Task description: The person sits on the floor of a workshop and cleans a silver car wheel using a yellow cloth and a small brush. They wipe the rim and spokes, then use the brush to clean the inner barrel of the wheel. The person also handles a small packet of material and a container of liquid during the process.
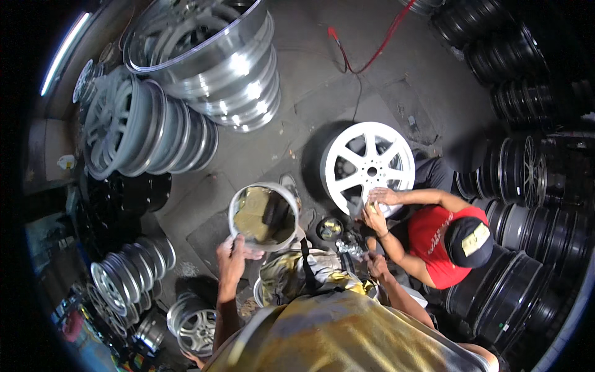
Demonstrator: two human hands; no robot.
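Observation:
My left hand (234, 255) is closed on the near-left rim of a round, pale tub (232, 214). Inside the tub lie a tan, block-like piece (253, 218) and a dark brown piece (273, 208). My right hand (377, 266) is closed near my right knee; whatever it holds is too small to make out. Beside it lies crinkled, shiny clear material (352, 243). A small dark round container (330, 229) stands just beyond that. My lap is covered by stained yellow-and-grey cloth (334, 332).
To my right, a person in a red shirt (427, 239) and black cap has both hands on a white wheel rim (370, 149). Stacked silver rims (229, 80) stand far left, more rims (133, 273) nearer left. Black rims (508, 291) line the right. A red hose (378, 49) hangs beyond.

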